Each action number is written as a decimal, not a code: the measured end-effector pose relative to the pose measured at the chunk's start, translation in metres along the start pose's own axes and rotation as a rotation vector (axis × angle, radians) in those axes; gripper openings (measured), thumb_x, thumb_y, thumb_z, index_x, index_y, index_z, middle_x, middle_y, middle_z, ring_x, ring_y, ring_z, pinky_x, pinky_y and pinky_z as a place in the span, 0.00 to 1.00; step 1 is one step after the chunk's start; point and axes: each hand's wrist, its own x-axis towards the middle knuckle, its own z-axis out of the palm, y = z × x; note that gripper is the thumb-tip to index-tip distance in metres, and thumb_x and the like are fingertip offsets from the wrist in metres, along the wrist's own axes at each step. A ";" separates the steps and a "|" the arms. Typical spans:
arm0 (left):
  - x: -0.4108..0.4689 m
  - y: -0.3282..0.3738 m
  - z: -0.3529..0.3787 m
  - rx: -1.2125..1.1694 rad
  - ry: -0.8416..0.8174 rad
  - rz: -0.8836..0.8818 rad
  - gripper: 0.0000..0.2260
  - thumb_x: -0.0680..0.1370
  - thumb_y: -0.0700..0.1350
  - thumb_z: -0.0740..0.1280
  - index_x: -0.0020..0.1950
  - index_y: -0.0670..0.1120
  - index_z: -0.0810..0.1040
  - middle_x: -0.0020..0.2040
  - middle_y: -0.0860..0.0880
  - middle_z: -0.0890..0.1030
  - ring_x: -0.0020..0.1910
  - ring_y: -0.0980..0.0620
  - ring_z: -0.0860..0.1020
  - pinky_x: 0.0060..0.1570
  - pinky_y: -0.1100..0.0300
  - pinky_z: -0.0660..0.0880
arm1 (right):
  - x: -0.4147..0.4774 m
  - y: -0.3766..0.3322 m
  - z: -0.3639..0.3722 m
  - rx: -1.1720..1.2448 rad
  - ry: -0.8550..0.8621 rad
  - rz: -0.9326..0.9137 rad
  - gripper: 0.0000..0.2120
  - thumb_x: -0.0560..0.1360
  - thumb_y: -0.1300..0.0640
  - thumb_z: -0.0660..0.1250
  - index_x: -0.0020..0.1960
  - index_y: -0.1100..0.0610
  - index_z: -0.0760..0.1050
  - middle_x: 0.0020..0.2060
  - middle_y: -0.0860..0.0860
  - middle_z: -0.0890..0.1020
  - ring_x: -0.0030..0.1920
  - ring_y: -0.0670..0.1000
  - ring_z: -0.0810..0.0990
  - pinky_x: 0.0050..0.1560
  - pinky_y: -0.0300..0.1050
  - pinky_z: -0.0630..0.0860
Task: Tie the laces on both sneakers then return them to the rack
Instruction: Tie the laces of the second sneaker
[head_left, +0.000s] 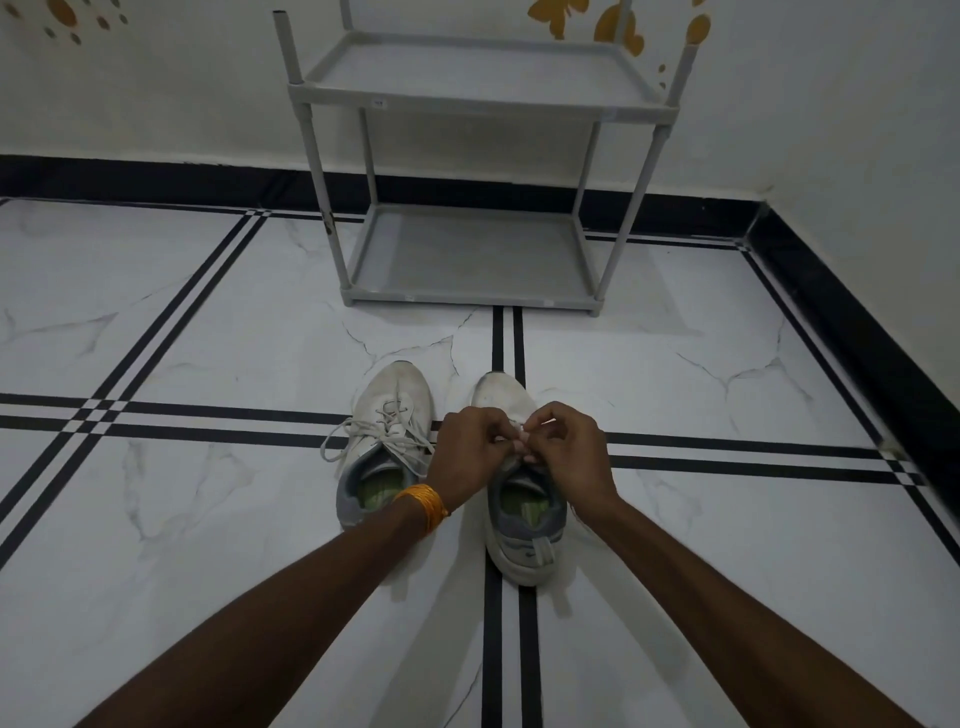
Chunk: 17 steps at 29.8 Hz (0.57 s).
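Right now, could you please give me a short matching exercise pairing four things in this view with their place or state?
Things:
1. left sneaker
2. right sneaker
3. rack
4. orange bangle

Places or states:
A. against the wall, shelves bare
B. on the left wrist
C. laces pinched by both hands
D. on the floor, laces spread outward, untouched

Pairs: 1-D, 2-C, 3-A, 4-B

Bare forearms; orange thread bracelet (423, 505) wraps the left wrist.
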 end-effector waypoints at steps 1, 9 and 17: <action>0.002 -0.001 0.000 0.014 -0.002 -0.002 0.03 0.71 0.43 0.75 0.42 0.44 0.86 0.41 0.47 0.87 0.41 0.52 0.83 0.46 0.52 0.81 | 0.001 0.001 -0.001 -0.036 -0.016 -0.035 0.02 0.75 0.61 0.70 0.47 0.58 0.82 0.41 0.53 0.86 0.40 0.50 0.85 0.46 0.44 0.84; 0.005 -0.002 -0.007 0.177 -0.038 0.143 0.05 0.74 0.44 0.73 0.46 0.44 0.86 0.41 0.47 0.87 0.40 0.50 0.84 0.45 0.54 0.80 | 0.005 -0.010 0.007 -0.561 -0.203 -0.179 0.12 0.78 0.60 0.66 0.60 0.60 0.79 0.55 0.58 0.82 0.53 0.56 0.81 0.54 0.39 0.73; 0.003 0.005 -0.001 0.353 -0.153 0.178 0.09 0.79 0.43 0.65 0.53 0.43 0.84 0.48 0.44 0.85 0.48 0.46 0.81 0.51 0.57 0.74 | 0.004 -0.005 0.002 -0.561 -0.278 -0.086 0.10 0.80 0.61 0.62 0.55 0.66 0.77 0.52 0.61 0.81 0.51 0.58 0.81 0.46 0.40 0.71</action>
